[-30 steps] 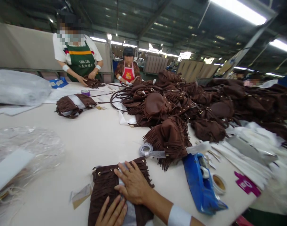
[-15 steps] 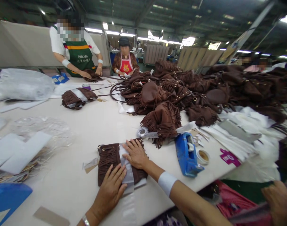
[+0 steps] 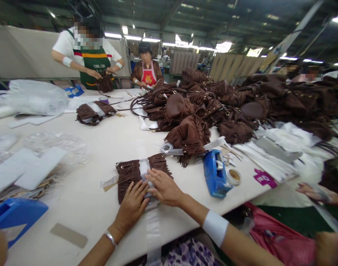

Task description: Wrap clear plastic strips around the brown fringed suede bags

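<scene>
The right hand (image 3: 165, 188) has slid nearer the left hand (image 3: 132, 205) along the strip (image 3: 144, 167); both lie flat, gripping nothing, over the bag (image 3: 127, 175) on the surface (image 3: 99, 151). The strip seems smoothed down.

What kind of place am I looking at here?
Probably a bag factory's finishing or packing area: a big heap of brown fringed bags, a blue tape dispenser on the long white table, and co-workers in aprons handling similar bags across it.
</scene>
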